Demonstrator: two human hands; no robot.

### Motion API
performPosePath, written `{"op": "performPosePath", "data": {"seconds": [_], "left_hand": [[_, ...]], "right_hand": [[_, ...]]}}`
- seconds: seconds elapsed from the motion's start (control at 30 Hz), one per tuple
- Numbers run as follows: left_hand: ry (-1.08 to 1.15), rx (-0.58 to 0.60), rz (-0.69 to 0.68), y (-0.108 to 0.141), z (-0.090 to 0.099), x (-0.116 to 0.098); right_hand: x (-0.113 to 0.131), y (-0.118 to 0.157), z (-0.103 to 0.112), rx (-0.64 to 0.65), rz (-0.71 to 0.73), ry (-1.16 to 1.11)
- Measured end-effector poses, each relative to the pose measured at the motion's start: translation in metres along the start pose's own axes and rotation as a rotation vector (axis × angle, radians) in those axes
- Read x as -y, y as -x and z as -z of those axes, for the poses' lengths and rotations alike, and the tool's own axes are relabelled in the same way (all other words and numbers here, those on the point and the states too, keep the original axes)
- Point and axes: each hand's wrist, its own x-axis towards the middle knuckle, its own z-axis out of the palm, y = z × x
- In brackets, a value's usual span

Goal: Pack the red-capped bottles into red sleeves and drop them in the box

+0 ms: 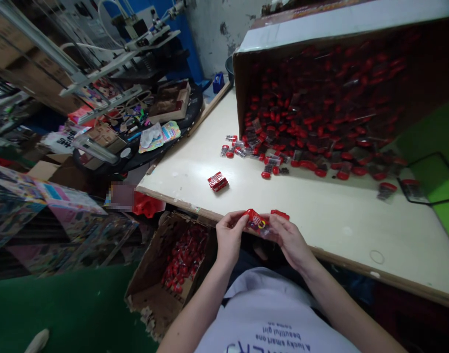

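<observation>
My left hand (231, 233) pinches one end of a small red printed wrapper (254, 220) with a yellow spot, just over the table's front edge. My right hand (288, 240) has closed fingers on its other end, where it looks clear or shiny; whether a jar is inside I cannot make out. Just beyond the right fingers lies a flat red piece (280, 214) on the table. A small stack of red printed labels (217, 181) sits further off to the left. Small clear jars with red lids (272, 161) spill out of the big carton toward my hands.
The large cardboard carton (242, 88) lies on its side on the white table (195, 171), full of red-lidded jars. Below left, an open box (143, 294) holds more red-lidded pieces. A machine (136, 54) with a cluttered round black platform (161, 147) stands at left. A rubber band (376, 257) lies right.
</observation>
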Motion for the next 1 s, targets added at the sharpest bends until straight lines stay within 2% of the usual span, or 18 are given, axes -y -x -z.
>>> {"op": "performPosePath", "data": {"seconds": [0.13,0.33,0.6,0.83,1.0], "left_hand": [[-0.023,0.015,-0.015,-0.003,0.002,0.0],[-0.096,0.06,-0.023,0.002,0.001,0.001],[-0.158,0.125,-0.051,0.005,0.007,0.0],[-0.01,0.111,-0.041,0.013,0.005,-0.003],[0.004,0.109,-0.061,0.017,0.004,-0.006]], "right_hand": [[0.004,-0.001,0.008,-0.017,-0.013,-0.043],[0.005,-0.007,-0.002,0.073,-0.042,0.053],[0.001,-0.005,-0.005,0.048,-0.021,0.141],[-0.003,-0.001,-0.014,0.02,0.071,0.038],[-0.003,0.003,-0.016,0.04,0.064,0.005]]}}
